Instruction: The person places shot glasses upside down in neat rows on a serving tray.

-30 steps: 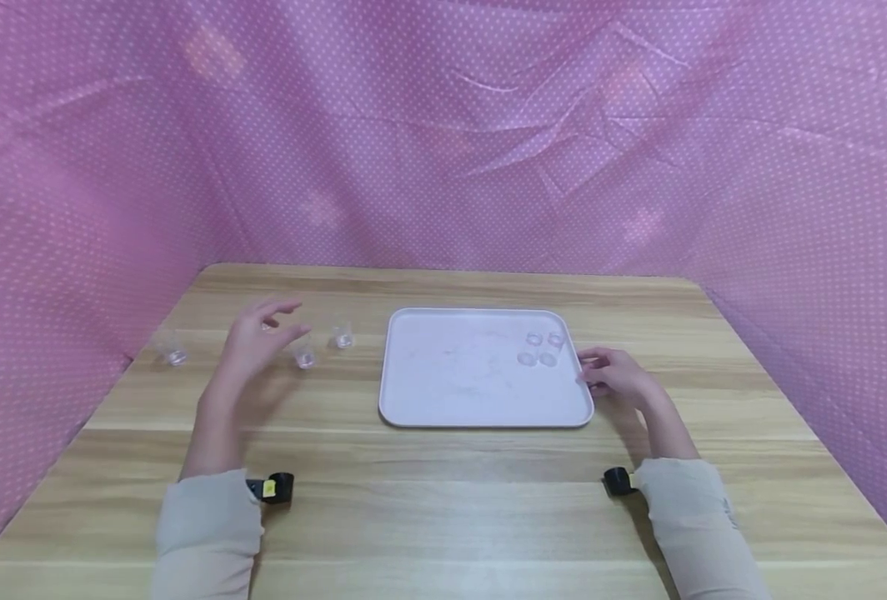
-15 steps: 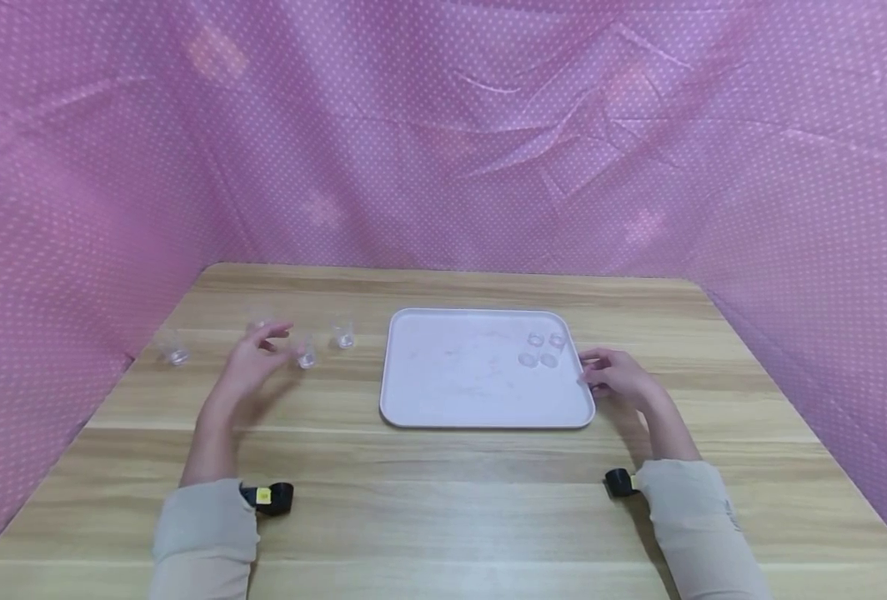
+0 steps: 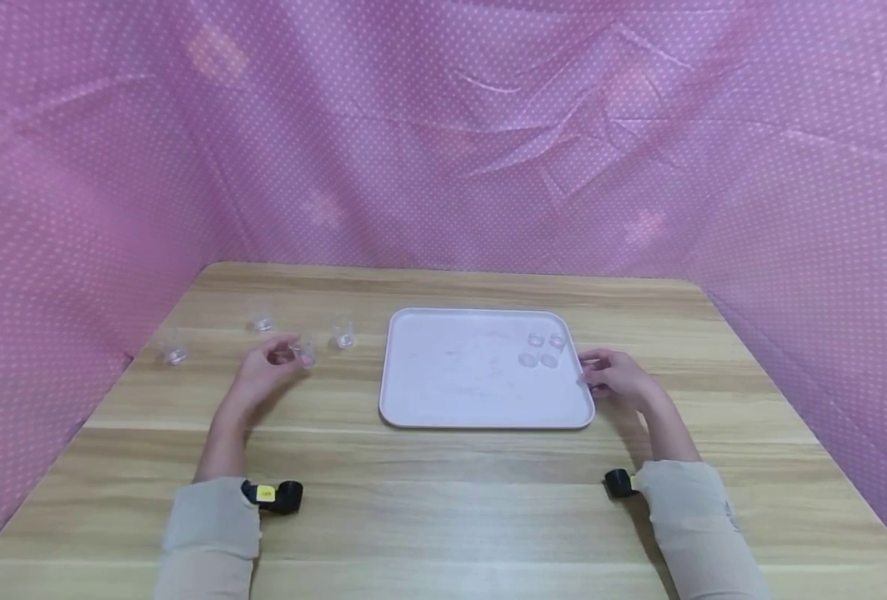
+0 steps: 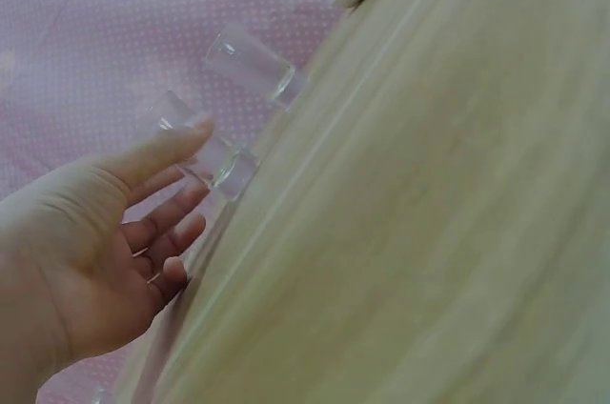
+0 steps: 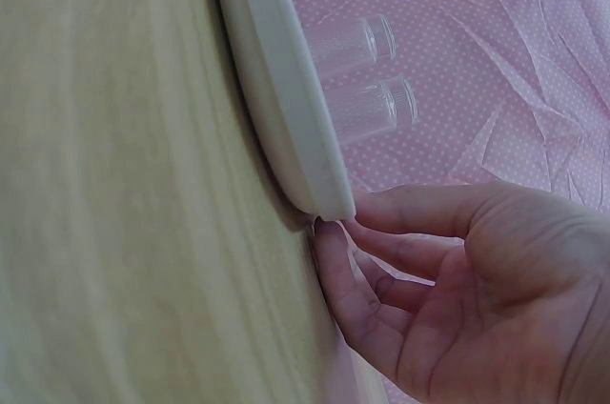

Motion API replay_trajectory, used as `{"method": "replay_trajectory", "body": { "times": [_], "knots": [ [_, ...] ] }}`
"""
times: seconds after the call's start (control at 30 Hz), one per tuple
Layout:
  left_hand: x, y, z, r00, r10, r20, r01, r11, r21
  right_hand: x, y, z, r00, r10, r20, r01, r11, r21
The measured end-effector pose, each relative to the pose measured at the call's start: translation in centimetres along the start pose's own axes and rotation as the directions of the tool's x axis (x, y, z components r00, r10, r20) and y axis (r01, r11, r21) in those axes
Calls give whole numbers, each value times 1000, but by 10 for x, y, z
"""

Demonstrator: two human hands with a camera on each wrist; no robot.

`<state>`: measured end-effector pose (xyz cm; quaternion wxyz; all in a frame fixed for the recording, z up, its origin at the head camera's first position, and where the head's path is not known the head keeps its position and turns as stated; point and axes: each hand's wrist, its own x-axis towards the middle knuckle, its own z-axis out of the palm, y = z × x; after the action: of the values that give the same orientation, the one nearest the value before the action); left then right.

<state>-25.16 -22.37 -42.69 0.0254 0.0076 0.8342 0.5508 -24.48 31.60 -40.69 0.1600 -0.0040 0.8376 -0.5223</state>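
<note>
My left hand (image 3: 258,377) is at a clear shot glass (image 3: 308,353) standing upright on the table. In the left wrist view, the thumb lies along the near side of this glass (image 4: 230,173), and the fingers curl behind it. On the right, my right hand (image 3: 622,379) holds the edge of a white tray (image 3: 458,404). Its thumb touches the rim (image 5: 329,171) in the right wrist view, with the fingertips at the underside. Several shot glasses (image 3: 548,360) stand upside down in a cluster near the tray's right side.
More upright shot glasses stand around my left hand: one to its right (image 3: 344,335), one behind (image 3: 263,320) and one at the far left (image 3: 177,353). Wooden tabletop (image 3: 443,517) lies in front of the tray. A pink dotted cloth (image 3: 443,150) hangs behind and at both sides.
My left hand has lowered and moved right to the nearest shot glass, its thumb and fingers closing in around it. The right hand and the tray have stayed put.
</note>
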Motion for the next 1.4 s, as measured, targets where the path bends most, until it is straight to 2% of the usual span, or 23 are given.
{"method": "replay_trajectory", "body": {
  "times": [0.17,0.33,0.53,0.8,1.17,1.4],
  "knots": [
    [3,-5,5,1000,20,-9,-20,999,43,1,0,0,1000,1,-2,-1,1000,4],
    [3,-7,9,998,33,-48,-26,992,126,3,2,-1,1000,8,-7,-8,1000,-3],
    [6,-12,12,995,51,-88,-34,984,177,3,5,-2,1000,12,-5,-12,1000,-8],
    [7,-16,14,983,149,-112,-109,948,300,-1,3,0,1000,1,6,-2,1000,17],
    [6,-13,13,977,168,-129,-113,930,349,0,2,1,1000,-6,11,6,1000,23],
    [4,-14,15,979,150,-135,-97,936,337,0,3,1,1000,-16,14,15,999,32]
  ]
}}
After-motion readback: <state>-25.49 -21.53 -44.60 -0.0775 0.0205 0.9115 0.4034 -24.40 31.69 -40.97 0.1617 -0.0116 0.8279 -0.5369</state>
